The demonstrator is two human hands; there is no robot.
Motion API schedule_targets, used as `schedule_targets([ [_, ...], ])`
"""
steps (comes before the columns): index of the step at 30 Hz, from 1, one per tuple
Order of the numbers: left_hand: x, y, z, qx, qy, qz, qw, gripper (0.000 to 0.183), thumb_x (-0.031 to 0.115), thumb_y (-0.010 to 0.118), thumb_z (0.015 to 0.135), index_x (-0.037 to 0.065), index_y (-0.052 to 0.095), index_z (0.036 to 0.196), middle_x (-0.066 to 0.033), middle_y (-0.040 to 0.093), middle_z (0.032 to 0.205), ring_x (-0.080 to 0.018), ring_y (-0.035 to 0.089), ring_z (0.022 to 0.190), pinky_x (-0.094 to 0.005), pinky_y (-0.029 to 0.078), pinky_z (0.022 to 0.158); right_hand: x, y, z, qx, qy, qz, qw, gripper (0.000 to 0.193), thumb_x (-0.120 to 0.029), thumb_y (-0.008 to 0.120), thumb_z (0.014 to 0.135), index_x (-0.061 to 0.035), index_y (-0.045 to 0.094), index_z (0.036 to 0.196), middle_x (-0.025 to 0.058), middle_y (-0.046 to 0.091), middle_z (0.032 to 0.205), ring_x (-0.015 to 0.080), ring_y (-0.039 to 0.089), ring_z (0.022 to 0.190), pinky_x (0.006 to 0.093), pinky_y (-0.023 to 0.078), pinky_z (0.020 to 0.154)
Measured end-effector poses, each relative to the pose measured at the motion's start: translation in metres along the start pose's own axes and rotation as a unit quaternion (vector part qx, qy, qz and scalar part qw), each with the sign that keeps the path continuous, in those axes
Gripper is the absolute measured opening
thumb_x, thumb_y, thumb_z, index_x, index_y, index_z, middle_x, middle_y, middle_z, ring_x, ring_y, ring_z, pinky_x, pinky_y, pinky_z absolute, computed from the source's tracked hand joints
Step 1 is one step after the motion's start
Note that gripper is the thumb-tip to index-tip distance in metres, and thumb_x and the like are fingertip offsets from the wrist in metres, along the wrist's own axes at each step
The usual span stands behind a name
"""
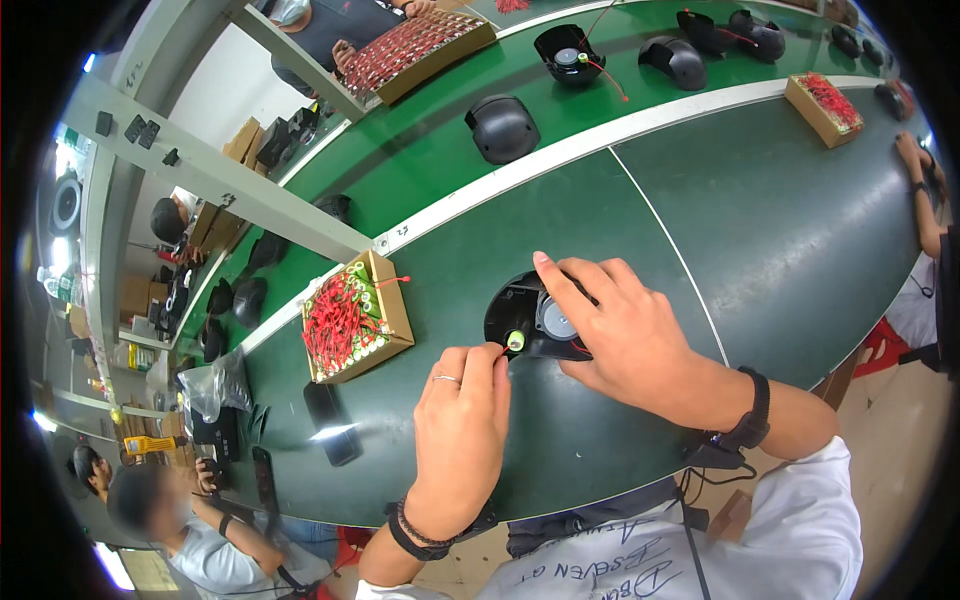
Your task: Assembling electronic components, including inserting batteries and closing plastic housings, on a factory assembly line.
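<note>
A black plastic shell with a round grey speaker inside lies on the dark green table in front of me. My right hand grips its right side, thumb at the near edge and fingers over the far side. A small green cylindrical cell sits in the shell's near left part. Beside it, the fingertips of my left hand are pinched together at the rim. What they pinch is mostly hidden; a bit of red shows there. A short red wire runs near my right thumb.
An open cardboard box of green cells with red wires stands left, a dark phone nearer me. Beyond a white rail, black shells rest on a green belt. Another box stands far right. Other people work around; a metal post rises left.
</note>
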State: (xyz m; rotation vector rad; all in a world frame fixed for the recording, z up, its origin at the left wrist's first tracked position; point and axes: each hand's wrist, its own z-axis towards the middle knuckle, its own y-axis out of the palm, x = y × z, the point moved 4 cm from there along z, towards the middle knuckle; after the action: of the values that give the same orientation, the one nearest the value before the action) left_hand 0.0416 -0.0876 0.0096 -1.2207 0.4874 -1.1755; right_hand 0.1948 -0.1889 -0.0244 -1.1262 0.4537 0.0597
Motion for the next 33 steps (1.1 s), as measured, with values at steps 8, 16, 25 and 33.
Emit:
schedule_targets([
  [8, 0.007, -0.001, 0.008, -0.022, -0.005, 0.002, 1.000, 0.011, 0.001, 0.075, 0.095, 0.001, 0.068, 0.103, -0.0143, 0.067, 0.090, -0.0308, 0.068, 0.069, -0.0404, 0.054, 0.062, 0.002, 0.000, 0.001, 0.002, 0.021, 0.012, 1.000, 0.109, -0.020, 0.097, 0.067, -0.0068, 0.044, 0.162, 0.0097, 0.058, 0.140, 0.0310, 0.060, 0.117, 0.0418, 0.064, 0.079],
  [16, -0.003, 0.024, -0.010, 0.003, -0.189, -0.283, 0.940, 0.010, 0.004, 0.077, 0.097, -0.002, 0.071, 0.102, -0.0138, 0.078, 0.086, -0.0204, 0.078, 0.072, -0.0318, 0.060, 0.066, 0.000, 0.000, 0.000, 0.029, 0.008, 0.001, 1.000, 0.106, -0.022, 0.099, 0.064, -0.0012, 0.051, 0.156, 0.0136, 0.060, 0.134, 0.0294, 0.061, 0.111, 0.0357, 0.065, 0.076],
  [25, 0.002, 0.048, -0.022, 0.108, -0.099, -0.172, 0.974, 0.011, 0.004, 0.078, 0.097, 0.000, 0.070, 0.104, -0.0118, 0.077, 0.084, -0.0207, 0.078, 0.069, -0.0313, 0.059, 0.059, 0.002, 0.002, 0.001, 0.046, 0.013, 0.017, 0.999, 0.103, -0.021, 0.099, 0.064, -0.0017, 0.053, 0.154, 0.0128, 0.060, 0.132, 0.0313, 0.061, 0.111, 0.0373, 0.064, 0.074],
  [33, 0.001, 0.060, -0.011, 0.107, -0.022, -0.047, 0.993, 0.012, 0.004, 0.074, 0.098, 0.003, 0.069, 0.109, -0.0117, 0.073, 0.084, -0.0293, 0.074, 0.068, -0.0377, 0.059, 0.060, 0.020, 0.003, 0.011, 0.016, 0.060, 0.070, 0.996, 0.096, -0.038, 0.091, 0.075, 0.0025, 0.053, 0.154, 0.0184, 0.065, 0.129, 0.0367, 0.065, 0.110, 0.0468, 0.061, 0.089],
])
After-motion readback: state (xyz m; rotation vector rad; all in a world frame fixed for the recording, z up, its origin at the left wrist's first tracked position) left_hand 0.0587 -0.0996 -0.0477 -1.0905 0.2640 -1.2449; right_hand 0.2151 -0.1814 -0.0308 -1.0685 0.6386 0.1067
